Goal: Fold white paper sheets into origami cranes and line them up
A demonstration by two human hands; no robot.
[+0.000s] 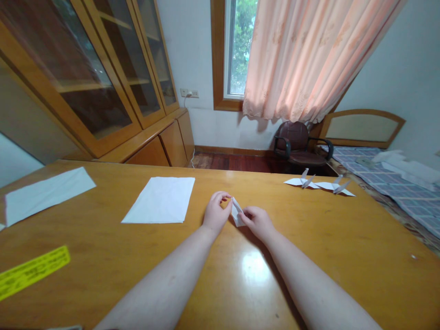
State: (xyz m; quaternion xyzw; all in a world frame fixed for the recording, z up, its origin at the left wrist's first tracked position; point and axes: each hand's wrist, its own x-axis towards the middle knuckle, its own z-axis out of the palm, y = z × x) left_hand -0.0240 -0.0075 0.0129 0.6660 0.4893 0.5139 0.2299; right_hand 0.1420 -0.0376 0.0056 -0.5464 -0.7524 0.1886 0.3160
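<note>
A small folded piece of white paper (236,214) is held just above the wooden table (343,247) between both hands. My left hand (215,211) pinches its upper left edge with curled fingers. My right hand (257,221) grips its lower right side, fingers closed round it. Most of the paper is hidden behind the fingers.
A flat white sheet (161,200) lies left of my hands. Another white sheet (44,193) and a yellow strip (31,270) lie at the far left. Two folded paper cranes (319,183) sit at the table's far right edge. Beyond stand a cabinet, a chair and a bed.
</note>
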